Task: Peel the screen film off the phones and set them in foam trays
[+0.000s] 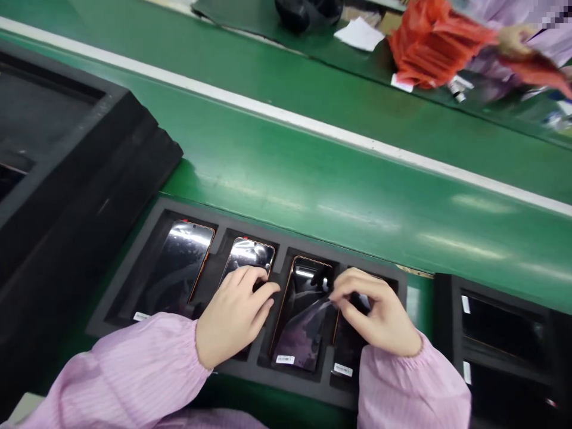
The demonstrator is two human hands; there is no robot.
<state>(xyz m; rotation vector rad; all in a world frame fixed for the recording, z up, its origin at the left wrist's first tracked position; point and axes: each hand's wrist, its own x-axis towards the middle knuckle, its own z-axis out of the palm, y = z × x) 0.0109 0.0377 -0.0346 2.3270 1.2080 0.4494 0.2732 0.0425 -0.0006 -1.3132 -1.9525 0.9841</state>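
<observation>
A dark foam tray (134,280) in front of me holds several smartphones in separate slots. My right hand (373,301) pinches the corner of a clear protective film (308,325); the film is partly lifted off the third smartphone (308,273) from the left and still lies over its lower part. Over the second smartphone (250,252) is my left hand (239,307), its fingers spread and slightly bent, covering much of the screen. Whether the fingertips touch that screen is unclear. The leftmost smartphone (183,262) lies face up in its slot. My right hand partly hides the rightmost smartphone (351,333).
Stacked black foam trays (111,155) rise at the left. Another black tray (451,333) with phones sits at the right. Beyond the green work surface (286,173) and its white strip (250,104), a co-worker's hand (516,42) is near red plastic bags (440,44).
</observation>
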